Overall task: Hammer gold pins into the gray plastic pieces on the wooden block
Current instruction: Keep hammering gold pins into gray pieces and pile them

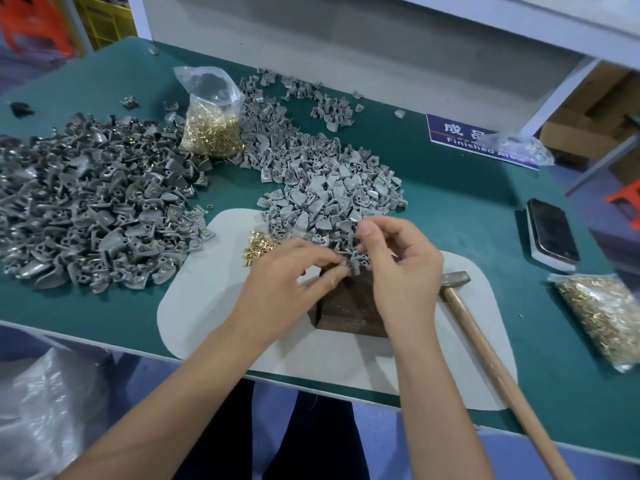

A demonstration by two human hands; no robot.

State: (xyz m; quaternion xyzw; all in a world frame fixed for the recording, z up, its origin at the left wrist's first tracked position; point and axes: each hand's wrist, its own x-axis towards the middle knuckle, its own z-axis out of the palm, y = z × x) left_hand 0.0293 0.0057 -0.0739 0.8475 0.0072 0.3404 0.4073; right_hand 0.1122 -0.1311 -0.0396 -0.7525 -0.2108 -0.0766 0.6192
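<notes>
Both hands meet over the wooden block: right hand pinches a gray plastic piece, left hand fingertips pinch at it, presumably seating a pin. Hammer lies free on the counter, within right reach.

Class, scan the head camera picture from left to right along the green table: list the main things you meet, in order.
Dark gray pile of pieces → open bag of gold pins → light gray pile → hammer → phone → sealed bag of pins. Hands and wooden block overlap the middle, so they are left out.
</notes>
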